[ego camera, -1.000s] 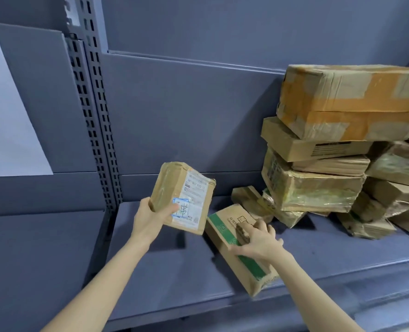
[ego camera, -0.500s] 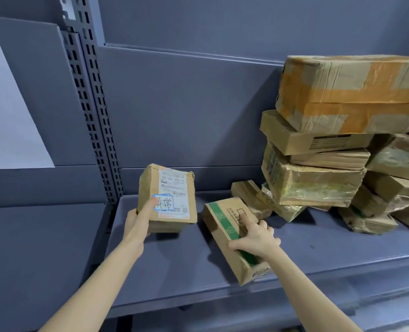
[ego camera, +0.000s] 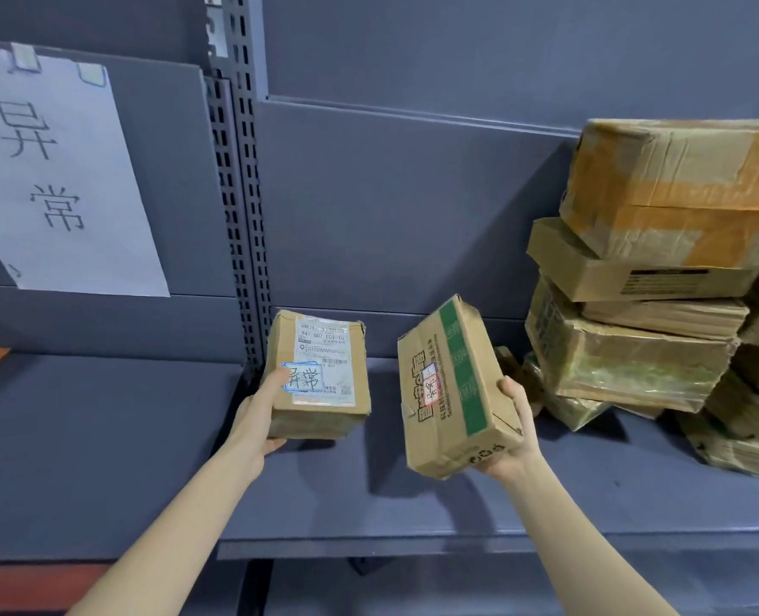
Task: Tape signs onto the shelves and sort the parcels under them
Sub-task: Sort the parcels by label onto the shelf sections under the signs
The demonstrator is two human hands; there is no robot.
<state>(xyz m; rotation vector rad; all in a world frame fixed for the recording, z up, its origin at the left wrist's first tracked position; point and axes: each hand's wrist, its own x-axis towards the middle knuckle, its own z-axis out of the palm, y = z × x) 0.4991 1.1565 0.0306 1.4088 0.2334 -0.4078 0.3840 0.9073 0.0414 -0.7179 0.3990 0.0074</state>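
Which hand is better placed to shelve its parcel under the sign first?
Likely left: the left hand grips the labelled parcel beside the upright, nearest the sign; the right hand holds the green-striped box farther right.

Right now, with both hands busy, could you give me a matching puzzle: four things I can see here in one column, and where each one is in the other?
Things:
1. paper sign
2. white-labelled parcel
3. green-striped parcel
4. orange-taped box

Places:
A. held in the right hand
B. on top of the pile at the right
C. taped to the back panel at the left
D. held in the left hand

Pairs: 1-C, 2-D, 3-A, 4-B.
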